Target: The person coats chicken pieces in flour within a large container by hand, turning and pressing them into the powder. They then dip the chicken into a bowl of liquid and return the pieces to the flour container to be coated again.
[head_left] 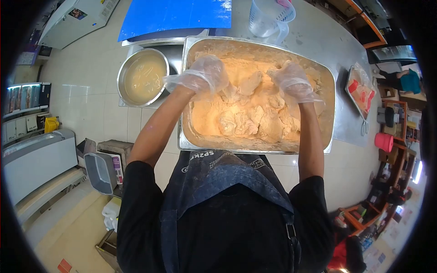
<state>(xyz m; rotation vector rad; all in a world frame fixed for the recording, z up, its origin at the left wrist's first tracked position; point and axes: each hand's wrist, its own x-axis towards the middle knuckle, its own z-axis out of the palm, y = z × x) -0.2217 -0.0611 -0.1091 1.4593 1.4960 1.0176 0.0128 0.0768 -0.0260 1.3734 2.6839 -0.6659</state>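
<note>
A deep metal tray (257, 148) holds orange-tinted flour (205, 119) and several flour-coated chicken pieces (236, 123). Inside its left part is my left hand (210, 75), in a clear plastic glove, with curled fingers closed on a floured chicken piece (231, 94). Over the right part, my right hand (292, 81), gloved the same way, has its fingers bent around a floured piece at their tips, mostly hidden by the glove. Another coated chicken piece (251, 83) lies between the two hands.
Left of the tray stands a round metal bowl (124, 98) of cloudy liquid. Behind are a blue board (175, 18) and a clear measuring jug (268, 22). A smaller tray (363, 109) with a red-printed plastic bag is at right. A person (405, 82) is at far right.
</note>
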